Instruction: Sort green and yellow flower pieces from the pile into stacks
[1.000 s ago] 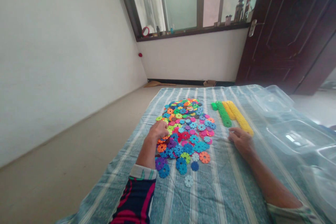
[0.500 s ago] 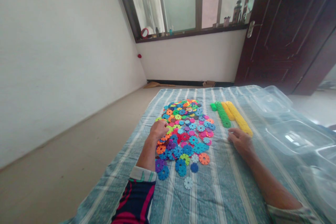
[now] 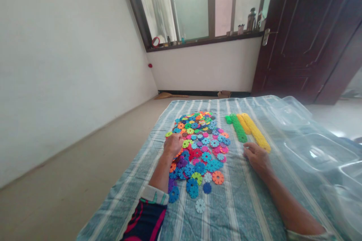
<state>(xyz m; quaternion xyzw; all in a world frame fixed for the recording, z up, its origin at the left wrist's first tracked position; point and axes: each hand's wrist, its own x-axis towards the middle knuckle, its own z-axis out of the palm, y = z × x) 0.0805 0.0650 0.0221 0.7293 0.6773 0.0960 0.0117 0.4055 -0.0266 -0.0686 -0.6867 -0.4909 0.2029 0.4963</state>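
Nearest me on the striped blue cloth (image 3: pixel 234 211), my left hand (image 3: pixel 173 145) curls down over a heap of plastic snowflake discs (image 3: pixel 200 147), its grip closed, though I cannot tell whether it pinches a disc. My right hand (image 3: pixel 256 160) rests half-open and empty on the cloth, just beside four strips of linked pieces: two yellow strips (image 3: pixel 256 131), one long green strip (image 3: pixel 238 128) and one short green strip (image 3: pixel 228 119). One pale blue disc (image 3: pixel 200 206) lies apart, below the heap. Clear plastic tubs (image 3: pixel 319 150) sit to my right. Farther off, bottles (image 3: pixel 251 20) stand on the windowsill (image 3: pixel 203 41), any labels too small to read, near a dark wooden door (image 3: pixel 294 34).
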